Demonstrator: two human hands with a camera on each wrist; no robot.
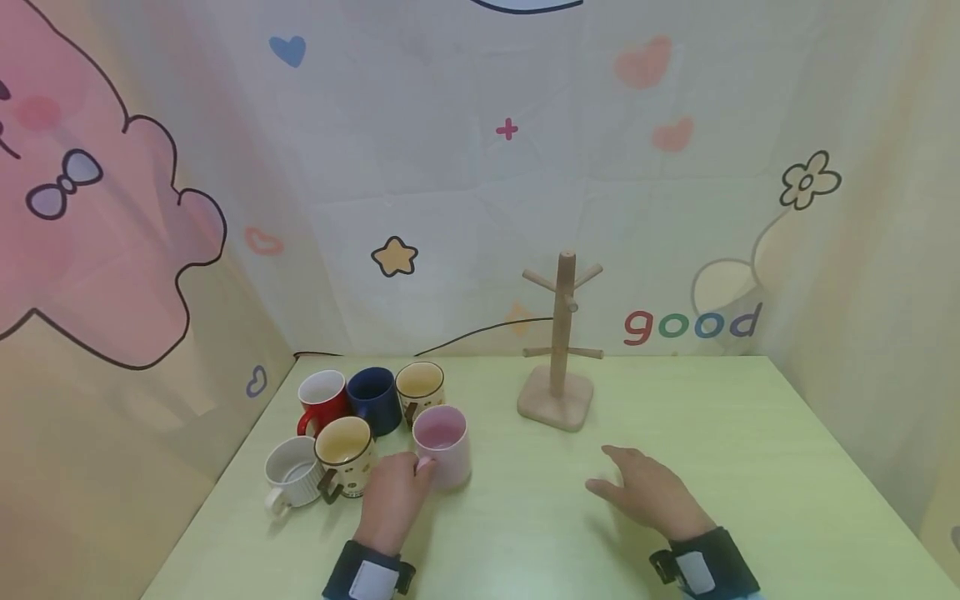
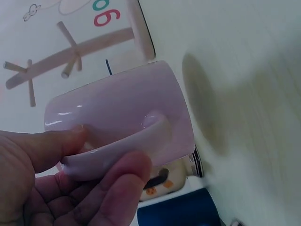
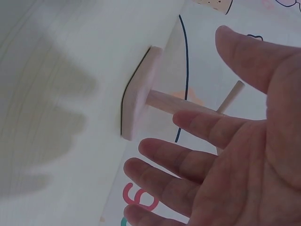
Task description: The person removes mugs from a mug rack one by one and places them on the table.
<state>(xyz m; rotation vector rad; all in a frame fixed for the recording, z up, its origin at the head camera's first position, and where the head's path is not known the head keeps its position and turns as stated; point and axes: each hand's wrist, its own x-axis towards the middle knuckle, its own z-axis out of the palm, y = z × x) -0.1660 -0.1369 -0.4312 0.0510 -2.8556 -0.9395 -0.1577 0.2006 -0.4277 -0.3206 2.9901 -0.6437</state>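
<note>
My left hand point(image 1: 395, 497) grips the handle of a pink mug point(image 1: 450, 450), thumb on one side and fingers curled round the other. In the left wrist view the pink mug point(image 2: 122, 103) has its handle point(image 2: 117, 148) between thumb and fingers, and its shadow falls on the table beside its base. My right hand point(image 1: 651, 492) hovers over the table's right half, fingers spread and holding nothing. Nearest to it stands a wooden mug tree point(image 1: 561, 333) with several pegs, all bare. The right wrist view shows the open palm point(image 3: 235, 174) with the mug tree's base point(image 3: 140, 96) beyond the fingertips.
Left of the pink mug stand a cream patterned mug point(image 1: 348, 458), a white ribbed cup point(image 1: 294, 473), a red mug point(image 1: 326, 404), a navy mug point(image 1: 378, 404) and another cream mug point(image 1: 420, 385). A printed cloth point(image 1: 450, 167) hangs behind the table point(image 1: 712, 433).
</note>
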